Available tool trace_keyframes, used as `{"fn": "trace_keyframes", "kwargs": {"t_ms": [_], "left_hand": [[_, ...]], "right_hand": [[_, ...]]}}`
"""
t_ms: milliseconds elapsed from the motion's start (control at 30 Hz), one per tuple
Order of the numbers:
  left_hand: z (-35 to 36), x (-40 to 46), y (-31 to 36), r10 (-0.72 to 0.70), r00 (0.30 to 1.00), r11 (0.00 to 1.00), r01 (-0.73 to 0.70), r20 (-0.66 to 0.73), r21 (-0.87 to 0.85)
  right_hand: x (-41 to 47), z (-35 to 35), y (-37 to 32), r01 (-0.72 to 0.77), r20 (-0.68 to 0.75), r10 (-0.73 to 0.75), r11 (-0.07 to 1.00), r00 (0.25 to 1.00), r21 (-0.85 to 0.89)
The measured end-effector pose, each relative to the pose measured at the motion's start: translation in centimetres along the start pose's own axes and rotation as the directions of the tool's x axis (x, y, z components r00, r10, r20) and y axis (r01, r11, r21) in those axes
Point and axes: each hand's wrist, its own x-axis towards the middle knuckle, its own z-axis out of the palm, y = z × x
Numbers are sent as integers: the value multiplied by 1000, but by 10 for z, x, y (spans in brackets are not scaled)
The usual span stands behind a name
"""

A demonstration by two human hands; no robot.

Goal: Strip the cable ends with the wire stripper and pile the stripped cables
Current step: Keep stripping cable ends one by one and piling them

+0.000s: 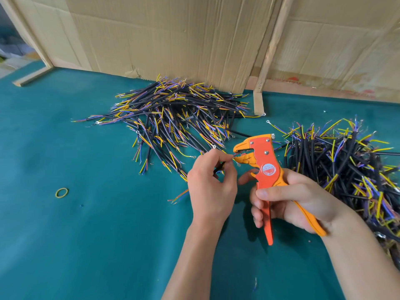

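1. Cable piles first: we keep one big heap [173,113] against the cardboard backing [173,35] at centre, and a second heap [346,167] at our right, just beside the tool hand. We judge one is raw stock and the other finished work, split so they don't mix; we cannot tell which is which from here.
2. Green mat [75,234] covers the bench, so the thin coloured cores show up against it.
3. Right hand [298,200] is wrapped round the wire stripper [267,169] handles, thumb across the front, head pointing up and left toward the other hand. Handles look only partly squeezed, and the jaws stand slightly apart, ready to take a core.
4. Left hand [211,180] pinches one cable [219,167] between thumb and fingertips, close to its end. Short grip keeps the end stiff for aiming.
5. That cable's end sits right at the stripper's mouth; whether it is already inside we cannot tell. The squeeze to strip looks not yet done.
6. Yellow rubber band [62,193] lies well apart on the mat at left, probably off a bundle.
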Motion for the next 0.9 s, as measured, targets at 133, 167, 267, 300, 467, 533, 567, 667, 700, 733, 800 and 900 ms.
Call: {"fn": "trace_keyframes", "kwargs": {"t_ms": [133, 167, 267, 300, 467, 533, 567, 667, 700, 733, 800, 900], "left_hand": [[0, 0, 0, 25, 1000, 999, -25, -6, 22], [0, 0, 0, 20, 1000, 1000, -20, -13, 17], [0, 0, 0, 13, 1000, 1000, -13, -22, 6], [0, 0, 0, 11, 1000, 1000, -11, -20, 4], [-1, 0, 1, 4, 1000, 1000, -4, -8, -5], [-1, 0, 1, 1, 1000, 1000, -1, -3, -5], [-1, 0, 1, -1, 1000, 1000, 1, -1, -5], [-1, 0, 1, -10, 1000, 1000, 10, -4, -11], [-1, 0, 1, -11, 1000, 1000, 11, -6, -13], [-1, 0, 1, -12, 1000, 1000, 12, -7, -17], [-1, 0, 1, -23, 1000, 999, 23, -8, -25], [0, 0, 0, -40, 999, 999, 40, -15, -31]], "right_hand": [[1, 0, 0, 9, -16, -9, 1000, 1000, 12], [1, 1, 0, 9, -19, -9, 1000, 1000, 19], [2, 1, 0, 11, -30, -10, 999, 999, 35], [2, 2, 0, 10, -34, -9, 999, 999, 35], [1, 3, 0, 12, -36, -11, 999, 999, 31], [1, 3, 0, 10, -35, -9, 999, 999, 32], [1, 3, 0, 9, -33, -8, 999, 999, 31], [2, 2, 1, 7, -27, -6, 1000, 1000, 28], [2, 2, 1, 6, -25, -5, 1000, 1000, 29], [2, 2, 2, 6, -23, -6, 999, 1000, 34], [2, 2, 3, 2, -25, -1, 999, 1000, 45], [4, 2, 4, 4, -21, -2, 998, 1000, 60]]}}
